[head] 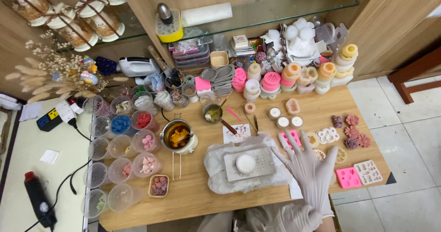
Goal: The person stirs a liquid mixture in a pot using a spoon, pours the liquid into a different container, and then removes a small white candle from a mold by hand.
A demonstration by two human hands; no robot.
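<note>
Here the person is putting on gloves at a wooden table [193,195] crowded with craft materials. The right hand [310,167] is raised flat with the fingers spread, already inside a thin whitish glove; it holds nothing. The left hand [294,218], gloved as well, sits at the right wrist and its fingers are closed on the cuff [317,207] of that glove, as if pulling it tight. So, in my judgement, the step in hand is the fitting of the glove, and no material is touched yet. Just beside the right hand, toward the middle of the table, a grey tray [250,163] lies on a crumpled plastic sheet [216,160], and a round white piece [246,164] rests on the tray. A small pot [178,136] with amber liquid stands to the left of it, near many clear cups [120,145] with coloured bits. Pink moulds [348,177] and dark flower shapes [353,131] lie on the right side. A next move would call for the cuff to sit well and for the left hand to let go, so that both hands are free above the tray.
</note>
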